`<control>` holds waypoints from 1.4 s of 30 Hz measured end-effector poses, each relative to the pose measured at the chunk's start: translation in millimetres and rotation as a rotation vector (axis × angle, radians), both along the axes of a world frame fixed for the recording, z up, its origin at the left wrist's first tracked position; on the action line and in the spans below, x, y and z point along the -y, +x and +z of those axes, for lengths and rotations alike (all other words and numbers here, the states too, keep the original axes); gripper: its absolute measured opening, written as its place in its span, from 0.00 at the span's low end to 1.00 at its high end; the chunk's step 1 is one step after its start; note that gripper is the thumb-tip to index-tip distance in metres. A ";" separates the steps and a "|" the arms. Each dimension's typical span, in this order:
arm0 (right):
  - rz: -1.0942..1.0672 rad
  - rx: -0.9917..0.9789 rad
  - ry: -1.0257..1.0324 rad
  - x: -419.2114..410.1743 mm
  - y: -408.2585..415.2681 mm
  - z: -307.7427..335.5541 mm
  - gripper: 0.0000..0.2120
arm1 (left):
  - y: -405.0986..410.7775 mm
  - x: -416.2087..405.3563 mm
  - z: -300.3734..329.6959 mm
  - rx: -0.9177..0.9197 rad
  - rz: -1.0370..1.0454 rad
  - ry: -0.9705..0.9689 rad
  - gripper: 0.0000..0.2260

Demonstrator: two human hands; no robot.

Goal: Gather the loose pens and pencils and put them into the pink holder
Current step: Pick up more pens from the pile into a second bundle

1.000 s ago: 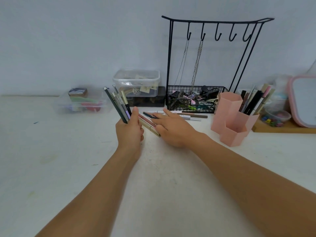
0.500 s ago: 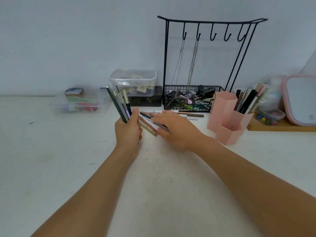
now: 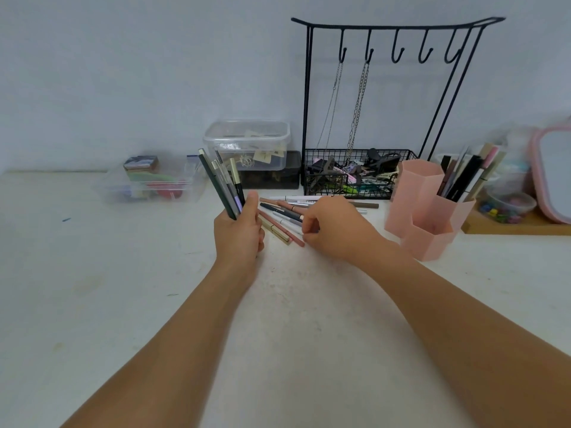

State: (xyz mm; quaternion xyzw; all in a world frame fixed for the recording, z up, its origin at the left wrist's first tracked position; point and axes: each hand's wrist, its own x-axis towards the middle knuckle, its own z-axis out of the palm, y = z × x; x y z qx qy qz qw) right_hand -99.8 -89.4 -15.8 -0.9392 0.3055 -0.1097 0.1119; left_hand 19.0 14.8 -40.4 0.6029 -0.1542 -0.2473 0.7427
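My left hand (image 3: 239, 231) is closed around a bundle of pens (image 3: 223, 184) that fans upward and to the left. Several loose pens and pencils (image 3: 278, 216) lie in a heap on the white table just right of that hand. My right hand (image 3: 332, 228) rests on the heap's right side, its fingertips pinched on pens at the table surface. The pink holder (image 3: 428, 211), made of hexagonal cups, stands to the right of my right hand. Its back right cup holds several pens (image 3: 463, 176).
A black wire rack with hooks, chains and a basket of clips (image 3: 355, 177) stands behind the heap. Clear plastic boxes (image 3: 247, 143) (image 3: 151, 183) sit at the back left. A pink-framed mirror (image 3: 553, 174) and a bowl of beads (image 3: 506, 205) are at the far right.
My right hand has drawn back a little over the heap and curled its fingers from flat into a pinch. My left hand keeps the bundle in nearly the same place.
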 end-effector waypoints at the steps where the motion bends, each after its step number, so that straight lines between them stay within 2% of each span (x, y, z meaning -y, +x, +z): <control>1: -0.010 -0.017 0.017 0.4 0.4 2.4 0.04 | -0.1 -0.3 0.4 0.001 -0.001 0.001 0.17; 4: -0.047 -0.123 0.018 -0.5 3.7 5.9 0.08 | -0.6 -1.4 1.6 0.003 -0.013 -0.001 0.17; 7: -0.077 -0.103 0.069 -3.0 4.6 5.2 0.11 | -0.2 -3.1 0.8 0.013 -0.050 -0.006 0.17; 11: -0.131 0.150 0.329 2.1 -3.3 12.6 0.04 | -2.2 -4.7 1.9 0.012 -0.114 -0.017 0.17; 13: -0.143 0.298 0.510 3.1 -8.1 19.5 0.03 | -2.8 -5.5 3.2 -0.013 -0.137 -0.038 0.18; 17: -0.011 0.486 0.900 -6.1 -9.2 25.5 0.04 | -6.8 -6.6 6.5 -0.101 -0.242 -0.141 0.18; 20: 0.065 0.544 0.983 -13.5 -4.5 21.2 0.05 | -12.7 -7.8 8.6 -0.085 -0.309 -0.175 0.15; 25: 0.093 0.593 0.939 -22.3 -0.3 15.1 0.05 | -20.0 -10.0 9.8 0.020 -0.307 -0.153 0.10; 30: 0.078 0.553 0.830 -18.4 1.5 10.9 0.10 | -23.3 -8.9 11.4 0.038 -0.265 -0.083 0.13; 32: 0.021 0.516 0.700 -7.6 -4.1 16.4 0.10 | -19.3 -7.1 8.4 0.075 -0.231 -0.052 0.13; 36: -0.078 0.297 0.387 18.5 -21.4 24.9 0.06 | -11.7 -5.1 3.5 0.022 -0.177 -0.059 0.12; 39: -0.078 0.081 0.354 24.4 -26.3 25.9 0.04 | -9.1 -6.6 4.9 -0.038 -0.168 -0.087 0.15; 42: -0.081 -0.039 0.330 22.6 -24.8 24.4 0.04 | -6.6 -7.2 5.8 -0.083 -0.151 -0.079 0.17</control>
